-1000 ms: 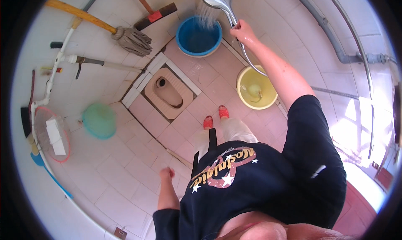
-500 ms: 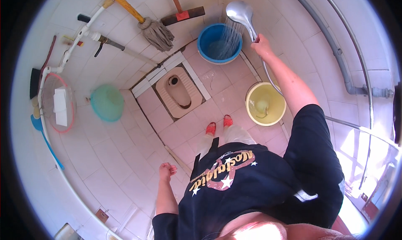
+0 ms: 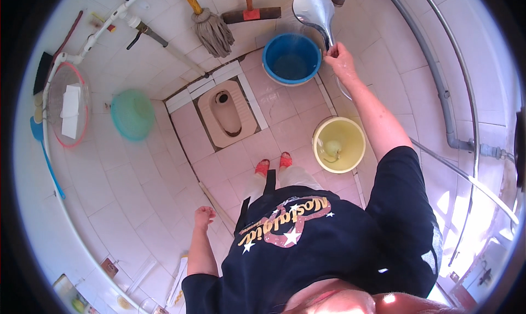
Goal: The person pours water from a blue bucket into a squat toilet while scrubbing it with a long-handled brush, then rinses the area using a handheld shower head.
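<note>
My right hand [image 3: 341, 61] is wrapped around the handle of a silver shower head [image 3: 314, 10], held up at the far side, above and partly beyond the blue basin [image 3: 267, 60]. Only a faint spray shows over that basin's far rim. The hose runs down behind my right forearm. Nearer to me on the floor stands a yellow basin [image 3: 359, 150] with a pale greenish thing inside, its kind unclear. My left hand [image 3: 205, 217] hangs low at my left side, fingers loosely curled in, with nothing visible in it.
A squat toilet [image 3: 226, 114] is set in the pink tiled floor. A mop [image 3: 212, 35] and a wooden-headed broom [image 3: 252, 14] lean at the back wall. Green [image 3: 133, 115] and clear pink-rimmed [image 3: 71, 103] basins hang left. Grey pipe [image 3: 430, 56] runs along the right wall.
The shower head has tilted, and the heavy stream into the blue basin has thinned to faint spray. My right hand still grips it. The view has shifted slightly.
</note>
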`<state>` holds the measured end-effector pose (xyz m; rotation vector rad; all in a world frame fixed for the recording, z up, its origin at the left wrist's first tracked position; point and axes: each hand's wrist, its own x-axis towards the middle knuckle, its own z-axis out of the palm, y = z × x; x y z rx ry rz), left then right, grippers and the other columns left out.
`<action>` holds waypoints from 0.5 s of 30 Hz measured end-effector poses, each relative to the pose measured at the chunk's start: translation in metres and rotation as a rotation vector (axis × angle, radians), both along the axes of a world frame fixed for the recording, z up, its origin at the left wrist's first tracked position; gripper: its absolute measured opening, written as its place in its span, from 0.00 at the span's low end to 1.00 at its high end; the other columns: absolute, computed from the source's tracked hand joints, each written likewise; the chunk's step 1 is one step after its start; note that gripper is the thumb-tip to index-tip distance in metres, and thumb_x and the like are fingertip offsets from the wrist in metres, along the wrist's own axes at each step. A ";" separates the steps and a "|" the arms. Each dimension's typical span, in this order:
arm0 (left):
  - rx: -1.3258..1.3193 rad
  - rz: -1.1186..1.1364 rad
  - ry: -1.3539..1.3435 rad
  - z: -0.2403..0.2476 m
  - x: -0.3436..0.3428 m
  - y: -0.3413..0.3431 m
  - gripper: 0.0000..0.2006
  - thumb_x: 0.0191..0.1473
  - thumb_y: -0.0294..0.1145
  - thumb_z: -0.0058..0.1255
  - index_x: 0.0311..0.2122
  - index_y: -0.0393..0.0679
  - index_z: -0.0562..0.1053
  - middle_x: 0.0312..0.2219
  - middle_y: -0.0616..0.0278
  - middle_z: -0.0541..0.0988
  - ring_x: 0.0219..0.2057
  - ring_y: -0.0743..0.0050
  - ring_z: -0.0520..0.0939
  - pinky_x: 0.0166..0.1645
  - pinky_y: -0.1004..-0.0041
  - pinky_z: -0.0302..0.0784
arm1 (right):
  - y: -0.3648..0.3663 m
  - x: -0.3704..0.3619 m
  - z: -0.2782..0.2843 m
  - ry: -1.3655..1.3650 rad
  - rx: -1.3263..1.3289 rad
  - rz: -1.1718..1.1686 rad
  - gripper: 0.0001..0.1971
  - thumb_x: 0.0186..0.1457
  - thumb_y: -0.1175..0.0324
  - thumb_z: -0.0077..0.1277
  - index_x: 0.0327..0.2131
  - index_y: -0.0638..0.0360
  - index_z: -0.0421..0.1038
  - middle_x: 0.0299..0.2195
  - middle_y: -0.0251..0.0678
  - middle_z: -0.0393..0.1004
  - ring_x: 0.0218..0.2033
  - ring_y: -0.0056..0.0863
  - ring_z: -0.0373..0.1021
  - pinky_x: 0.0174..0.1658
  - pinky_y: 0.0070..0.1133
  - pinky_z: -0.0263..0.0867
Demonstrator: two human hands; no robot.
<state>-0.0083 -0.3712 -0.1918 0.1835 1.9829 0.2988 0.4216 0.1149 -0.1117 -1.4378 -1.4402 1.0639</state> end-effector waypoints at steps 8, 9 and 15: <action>0.159 -0.001 -0.043 -0.004 -0.016 0.019 0.05 0.50 0.27 0.34 0.28 0.43 0.65 0.15 0.62 0.70 0.12 0.77 0.70 0.14 0.79 0.63 | -0.005 0.016 -0.033 -0.199 -0.054 -0.021 0.08 0.34 0.76 0.48 0.21 0.60 0.60 0.17 0.33 0.65 0.22 0.23 0.63 0.28 0.21 0.60; 0.156 -0.011 -0.045 -0.009 -0.020 0.020 0.05 0.50 0.27 0.34 0.28 0.43 0.65 0.15 0.62 0.70 0.12 0.77 0.70 0.14 0.79 0.63 | -0.008 0.019 -0.033 -0.289 -0.056 -0.041 0.08 0.34 0.76 0.48 0.21 0.61 0.60 0.17 0.34 0.65 0.21 0.25 0.63 0.27 0.22 0.60; 0.392 0.089 -0.300 0.003 0.007 0.118 0.11 0.53 0.27 0.36 0.41 0.40 0.64 0.23 0.59 0.74 0.22 0.73 0.75 0.23 0.76 0.70 | -0.037 0.039 -0.040 -0.408 -0.089 -0.146 0.08 0.33 0.73 0.49 0.20 0.61 0.60 0.17 0.35 0.65 0.20 0.26 0.62 0.26 0.22 0.59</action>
